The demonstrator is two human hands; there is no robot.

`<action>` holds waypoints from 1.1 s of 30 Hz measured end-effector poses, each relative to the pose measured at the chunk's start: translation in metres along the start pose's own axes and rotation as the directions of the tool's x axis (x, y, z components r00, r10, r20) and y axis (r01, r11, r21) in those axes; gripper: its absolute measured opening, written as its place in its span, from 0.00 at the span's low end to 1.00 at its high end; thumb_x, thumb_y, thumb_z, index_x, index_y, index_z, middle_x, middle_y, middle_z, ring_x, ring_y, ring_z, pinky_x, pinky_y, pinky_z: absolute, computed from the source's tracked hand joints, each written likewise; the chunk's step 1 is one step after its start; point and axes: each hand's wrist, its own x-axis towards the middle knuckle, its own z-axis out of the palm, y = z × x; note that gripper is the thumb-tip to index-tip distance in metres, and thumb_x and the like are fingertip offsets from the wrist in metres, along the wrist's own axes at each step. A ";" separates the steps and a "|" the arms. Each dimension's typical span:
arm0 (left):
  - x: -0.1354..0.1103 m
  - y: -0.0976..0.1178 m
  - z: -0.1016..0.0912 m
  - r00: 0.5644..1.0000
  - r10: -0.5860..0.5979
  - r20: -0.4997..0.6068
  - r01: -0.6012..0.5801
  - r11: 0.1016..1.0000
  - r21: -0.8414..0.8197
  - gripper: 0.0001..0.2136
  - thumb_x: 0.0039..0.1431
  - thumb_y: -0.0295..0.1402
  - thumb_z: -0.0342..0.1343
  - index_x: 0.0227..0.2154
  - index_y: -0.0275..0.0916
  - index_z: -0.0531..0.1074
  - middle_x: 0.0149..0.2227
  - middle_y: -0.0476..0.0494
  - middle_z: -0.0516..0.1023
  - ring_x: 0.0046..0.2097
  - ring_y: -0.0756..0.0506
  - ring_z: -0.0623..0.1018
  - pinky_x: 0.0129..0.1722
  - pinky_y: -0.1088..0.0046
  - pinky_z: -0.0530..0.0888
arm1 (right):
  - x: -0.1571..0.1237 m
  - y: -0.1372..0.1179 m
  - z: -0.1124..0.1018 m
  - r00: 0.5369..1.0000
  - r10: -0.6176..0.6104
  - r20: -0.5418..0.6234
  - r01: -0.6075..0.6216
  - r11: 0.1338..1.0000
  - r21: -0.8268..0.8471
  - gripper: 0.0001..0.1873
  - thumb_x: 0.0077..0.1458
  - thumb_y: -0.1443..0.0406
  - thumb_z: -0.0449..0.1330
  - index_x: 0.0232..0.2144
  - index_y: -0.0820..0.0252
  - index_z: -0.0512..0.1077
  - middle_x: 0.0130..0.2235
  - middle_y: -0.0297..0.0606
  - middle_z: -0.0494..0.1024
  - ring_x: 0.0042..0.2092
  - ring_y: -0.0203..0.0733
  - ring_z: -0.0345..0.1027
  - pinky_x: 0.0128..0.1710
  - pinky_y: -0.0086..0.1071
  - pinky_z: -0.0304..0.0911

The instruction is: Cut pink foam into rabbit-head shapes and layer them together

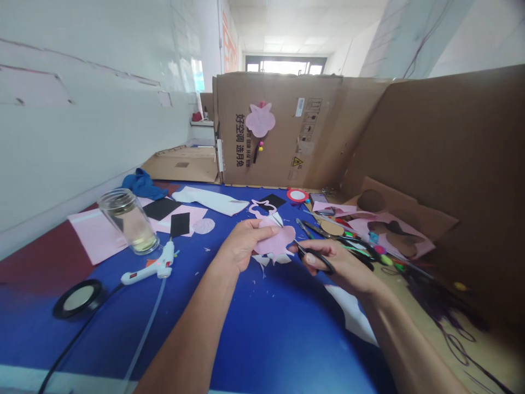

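My left hand (241, 243) pinches a pink felt piece (275, 239) backed by white paper, holding it above the blue table mat (266, 328). My right hand (342, 265) grips black-handled scissors (315, 258), whose blades reach into the right edge of the pink piece. Small white offcuts lie on the mat just under the piece.
A glass jar (129, 220), a white glue gun (153, 268) with its cable, and a black tape roll (79, 298) lie at the left. Pink and black sheets sit behind. Cardboard walls (295, 131) enclose the back and right, one bearing a pink ornament (260, 119). Craft clutter (369, 235) fills the right.
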 end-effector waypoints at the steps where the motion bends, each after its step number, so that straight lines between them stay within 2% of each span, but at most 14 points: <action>1: 0.000 -0.001 0.001 1.000 0.006 -0.008 -0.006 1.000 -0.002 0.13 0.44 0.34 0.74 0.32 0.34 0.83 0.30 0.42 0.82 0.27 0.50 0.75 0.28 0.74 0.69 | 0.000 0.002 0.000 1.000 0.001 0.004 -0.001 1.000 0.013 0.34 0.55 0.42 0.69 0.51 0.63 0.82 0.26 0.33 0.69 0.29 0.37 0.57 0.29 0.31 0.46; 12: -0.002 0.002 0.006 0.999 0.008 -0.041 -0.007 1.000 0.010 0.06 0.48 0.29 0.70 0.29 0.33 0.82 0.28 0.41 0.81 0.26 0.51 0.75 0.26 0.76 0.68 | -0.001 0.002 -0.001 1.000 -0.011 0.012 0.011 1.000 0.020 0.33 0.54 0.43 0.70 0.50 0.63 0.82 0.28 0.35 0.70 0.30 0.38 0.60 0.28 0.31 0.49; 19: -0.005 0.004 0.003 1.000 -0.005 -0.001 0.005 1.000 0.024 0.09 0.46 0.31 0.72 0.30 0.32 0.82 0.27 0.41 0.81 0.26 0.49 0.76 0.27 0.74 0.70 | -0.003 -0.001 -0.004 1.000 -0.009 -0.002 0.009 0.999 -0.032 0.32 0.53 0.45 0.72 0.50 0.61 0.84 0.28 0.34 0.71 0.30 0.37 0.61 0.29 0.31 0.55; 23: -0.005 0.003 0.001 1.000 0.002 0.019 -0.002 0.999 0.039 0.10 0.46 0.32 0.73 0.29 0.32 0.82 0.28 0.41 0.81 0.27 0.49 0.77 0.28 0.74 0.72 | -0.004 -0.004 -0.004 1.000 0.015 -0.007 -0.015 0.999 -0.052 0.32 0.51 0.44 0.72 0.49 0.61 0.84 0.27 0.34 0.72 0.29 0.37 0.60 0.28 0.30 0.54; 30: -0.004 0.002 0.000 0.996 -0.034 0.077 0.033 0.999 0.015 0.10 0.46 0.30 0.72 0.33 0.32 0.83 0.31 0.39 0.83 0.28 0.49 0.77 0.29 0.75 0.72 | -0.003 -0.006 -0.003 1.000 -0.014 -0.019 0.014 0.999 -0.036 0.32 0.51 0.44 0.72 0.48 0.61 0.84 0.27 0.34 0.71 0.29 0.37 0.58 0.30 0.31 0.58; 33: -0.003 0.002 -0.001 0.997 -0.033 0.067 0.033 0.999 0.013 0.10 0.47 0.30 0.72 0.34 0.32 0.83 0.32 0.37 0.84 0.29 0.49 0.78 0.30 0.74 0.73 | -0.003 -0.006 -0.004 1.000 -0.025 -0.017 0.024 0.999 -0.040 0.31 0.51 0.43 0.72 0.47 0.61 0.85 0.26 0.34 0.71 0.29 0.37 0.58 0.30 0.32 0.59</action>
